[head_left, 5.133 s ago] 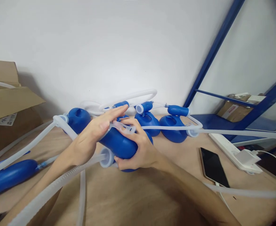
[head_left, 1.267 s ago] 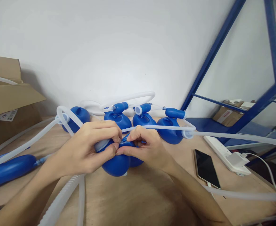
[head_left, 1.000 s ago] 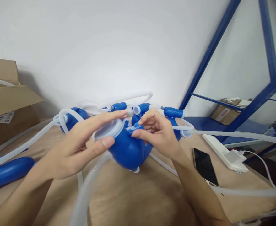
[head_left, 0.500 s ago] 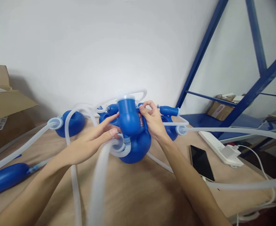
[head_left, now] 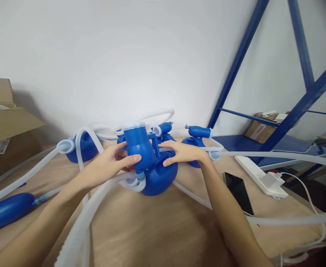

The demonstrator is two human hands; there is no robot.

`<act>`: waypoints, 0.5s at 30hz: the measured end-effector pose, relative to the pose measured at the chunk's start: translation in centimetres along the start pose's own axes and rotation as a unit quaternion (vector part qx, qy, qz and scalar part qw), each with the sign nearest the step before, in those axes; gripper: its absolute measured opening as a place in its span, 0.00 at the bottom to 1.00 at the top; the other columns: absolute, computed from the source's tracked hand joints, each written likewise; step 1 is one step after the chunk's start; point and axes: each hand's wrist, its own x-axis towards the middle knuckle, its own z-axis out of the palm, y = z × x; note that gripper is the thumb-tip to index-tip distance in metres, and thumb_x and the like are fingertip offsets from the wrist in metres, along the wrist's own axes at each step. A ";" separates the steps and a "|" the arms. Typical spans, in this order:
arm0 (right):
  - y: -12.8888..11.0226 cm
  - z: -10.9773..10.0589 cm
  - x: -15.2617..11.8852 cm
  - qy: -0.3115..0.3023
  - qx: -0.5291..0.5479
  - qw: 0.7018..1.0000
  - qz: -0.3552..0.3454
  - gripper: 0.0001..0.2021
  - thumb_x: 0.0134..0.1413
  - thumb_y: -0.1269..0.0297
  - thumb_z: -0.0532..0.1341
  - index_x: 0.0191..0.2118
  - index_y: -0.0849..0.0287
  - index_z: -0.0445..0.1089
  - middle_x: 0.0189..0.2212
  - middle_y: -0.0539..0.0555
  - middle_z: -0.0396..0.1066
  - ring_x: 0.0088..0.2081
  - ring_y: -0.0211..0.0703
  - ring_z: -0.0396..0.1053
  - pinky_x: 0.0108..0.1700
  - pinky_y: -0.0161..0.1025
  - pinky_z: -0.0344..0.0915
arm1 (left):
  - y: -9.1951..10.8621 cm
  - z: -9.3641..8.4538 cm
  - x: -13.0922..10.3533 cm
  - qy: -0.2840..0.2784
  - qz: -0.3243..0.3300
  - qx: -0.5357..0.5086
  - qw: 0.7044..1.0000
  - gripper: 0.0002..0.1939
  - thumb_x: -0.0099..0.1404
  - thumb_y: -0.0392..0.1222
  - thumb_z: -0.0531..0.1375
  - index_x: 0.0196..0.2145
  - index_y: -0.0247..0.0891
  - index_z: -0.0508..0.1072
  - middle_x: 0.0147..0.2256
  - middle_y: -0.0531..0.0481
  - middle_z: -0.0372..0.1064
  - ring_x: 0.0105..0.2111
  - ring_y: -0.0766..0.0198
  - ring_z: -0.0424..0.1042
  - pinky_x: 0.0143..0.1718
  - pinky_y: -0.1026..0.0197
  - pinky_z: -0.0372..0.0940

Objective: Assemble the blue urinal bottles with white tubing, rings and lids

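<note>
My left hand point(head_left: 119, 157) is closed round a blue cup-shaped urinal head point(head_left: 140, 146), which has a pale rim and a side handle point(head_left: 154, 145). The head tilts a little to the left, and its narrow lower end meets a clear elbow fitting point(head_left: 137, 182). From near this fitting a white corrugated hose point(head_left: 92, 205) runs toward me. Behind and below sits a round blue bottle point(head_left: 160, 176). My right hand point(head_left: 183, 151) lies over the bottle's top, its fingers stretched out and its thumb touching the shoulder; the far fingertips are partly hidden.
More blue bottles and heads point(head_left: 199, 131) stand along the wall, with white hoses looping among them. A long blue container point(head_left: 8, 211) lies at left, near a cardboard box point(head_left: 15, 120). At right are a phone point(head_left: 238, 193), a power strip point(head_left: 253, 172) and a blue rack point(head_left: 235, 70).
The urinal head has shifted left and down with my left hand. My right hand has let go near its handle and moved down onto the round bottle. The hose has swung left.
</note>
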 end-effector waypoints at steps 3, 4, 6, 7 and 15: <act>1.4 0.3 0.7 -0.017 -0.085 0.996 0.015 0.32 0.53 0.45 0.73 0.61 0.53 0.76 0.56 0.60 0.76 0.59 0.61 0.71 0.62 0.53 0.65 | -0.3 -0.3 0.7 0.025 -0.011 0.047 0.999 0.29 0.63 0.61 0.67 0.55 0.41 0.74 0.39 0.48 0.81 0.39 0.51 0.81 0.42 0.54 0.75; 1.4 0.5 0.9 -0.012 -0.107 0.994 0.003 0.27 0.54 0.46 0.73 0.57 0.54 0.79 0.53 0.60 0.77 0.56 0.59 0.72 0.60 0.53 0.66 | -0.3 -0.3 0.8 0.038 -0.017 0.069 0.997 0.30 0.63 0.63 0.66 0.54 0.40 0.74 0.36 0.49 0.80 0.36 0.52 0.80 0.39 0.55 0.74; 0.8 0.8 1.2 0.016 -0.132 0.991 -0.026 0.21 0.54 0.48 0.74 0.48 0.55 0.83 0.48 0.59 0.76 0.51 0.55 0.72 0.56 0.50 0.67 | 0.2 -0.2 0.8 0.077 -0.030 0.118 0.990 0.31 0.61 0.66 0.65 0.51 0.38 0.75 0.31 0.50 0.78 0.32 0.53 0.78 0.35 0.57 0.72; 0.2 0.9 1.2 0.036 -0.132 0.990 -0.038 0.20 0.52 0.47 0.75 0.45 0.55 0.84 0.47 0.58 0.75 0.50 0.54 0.72 0.54 0.49 0.68 | 0.4 -0.2 0.8 0.093 -0.034 0.138 0.985 0.31 0.61 0.67 0.65 0.48 0.38 0.76 0.30 0.50 0.78 0.30 0.53 0.77 0.33 0.57 0.71; -5.3 1.2 -0.4 0.118 -0.037 0.987 -0.099 0.22 0.46 0.49 0.78 0.42 0.55 0.76 0.40 0.51 0.78 0.42 0.46 0.74 0.44 0.41 0.67 | 1.7 -0.7 -0.4 0.087 0.018 0.155 0.984 0.24 0.65 0.65 0.58 0.31 0.41 0.76 0.30 0.50 0.76 0.33 0.54 0.75 0.36 0.58 0.70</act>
